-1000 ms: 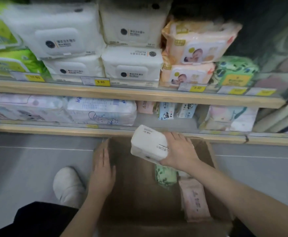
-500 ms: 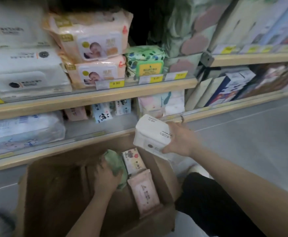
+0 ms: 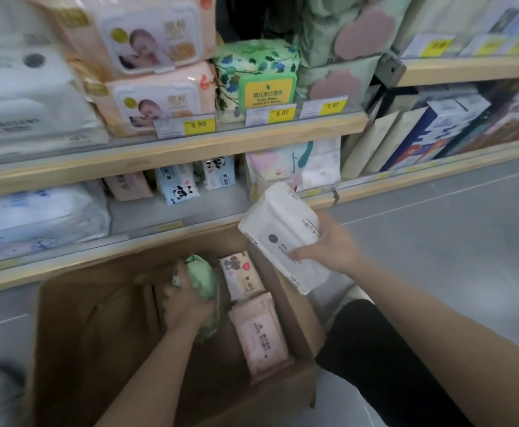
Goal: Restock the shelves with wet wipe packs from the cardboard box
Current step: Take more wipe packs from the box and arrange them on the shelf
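An open cardboard box [image 3: 76, 349] stands on the floor before the shelves. Inside it, my left hand [image 3: 184, 300] grips a green wet wipe pack [image 3: 204, 280]. Beside that pack lie a white-and-pink pack [image 3: 243, 277] and a pink pack [image 3: 259, 334] against the box's right wall. My right hand [image 3: 329, 245] holds a white wet wipe pack [image 3: 279, 232] in the air above the box's right rim, in front of the bottom shelf [image 3: 172, 215].
The upper shelf [image 3: 221, 143] carries white packs, pink baby-wipe packs [image 3: 156, 97] and a green leafy pack [image 3: 256, 78], with price tags along its edge. Small panda packs [image 3: 178, 186] stand at the back of the bottom shelf. Grey floor lies to the right.
The view swung right over the second. My left hand went from the box's left rim down into the box and took hold of the green pack. My right hand kept the white pack.
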`<action>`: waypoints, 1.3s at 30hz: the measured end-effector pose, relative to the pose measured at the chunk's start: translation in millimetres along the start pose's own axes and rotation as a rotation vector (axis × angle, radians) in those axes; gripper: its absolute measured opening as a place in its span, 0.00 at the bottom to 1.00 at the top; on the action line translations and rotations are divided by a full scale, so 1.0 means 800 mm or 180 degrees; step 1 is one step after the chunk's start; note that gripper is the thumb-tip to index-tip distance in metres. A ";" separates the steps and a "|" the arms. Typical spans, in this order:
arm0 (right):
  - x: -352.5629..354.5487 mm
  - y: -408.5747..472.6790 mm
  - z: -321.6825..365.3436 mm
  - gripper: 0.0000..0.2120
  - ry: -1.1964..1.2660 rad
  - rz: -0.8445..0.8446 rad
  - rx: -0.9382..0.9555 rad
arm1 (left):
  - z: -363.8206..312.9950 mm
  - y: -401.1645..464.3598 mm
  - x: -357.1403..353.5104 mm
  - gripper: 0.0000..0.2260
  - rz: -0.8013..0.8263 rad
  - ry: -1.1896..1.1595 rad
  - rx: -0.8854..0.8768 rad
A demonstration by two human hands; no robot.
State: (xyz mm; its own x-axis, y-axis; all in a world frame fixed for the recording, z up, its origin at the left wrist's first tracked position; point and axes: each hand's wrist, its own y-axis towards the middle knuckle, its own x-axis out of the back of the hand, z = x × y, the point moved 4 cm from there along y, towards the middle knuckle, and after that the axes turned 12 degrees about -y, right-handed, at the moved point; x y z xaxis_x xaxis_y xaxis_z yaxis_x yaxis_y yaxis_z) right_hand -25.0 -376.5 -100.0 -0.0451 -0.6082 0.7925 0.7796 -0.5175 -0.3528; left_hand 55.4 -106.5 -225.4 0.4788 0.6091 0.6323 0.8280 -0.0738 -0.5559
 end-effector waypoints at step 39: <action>0.029 -0.024 0.630 0.40 -0.3403 -0.0686 0.3348 | 0.039 -0.137 0.536 0.51 -0.1595 -0.0321 -0.0953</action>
State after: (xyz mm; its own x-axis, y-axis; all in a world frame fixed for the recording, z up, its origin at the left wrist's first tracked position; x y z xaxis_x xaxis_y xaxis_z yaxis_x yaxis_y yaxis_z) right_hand 274.1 -77.3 176.2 -0.1126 0.3701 0.9222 0.9165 0.3971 -0.0474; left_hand 161.4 187.3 90.0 -0.0100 0.6981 0.7159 0.9994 0.0315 -0.0168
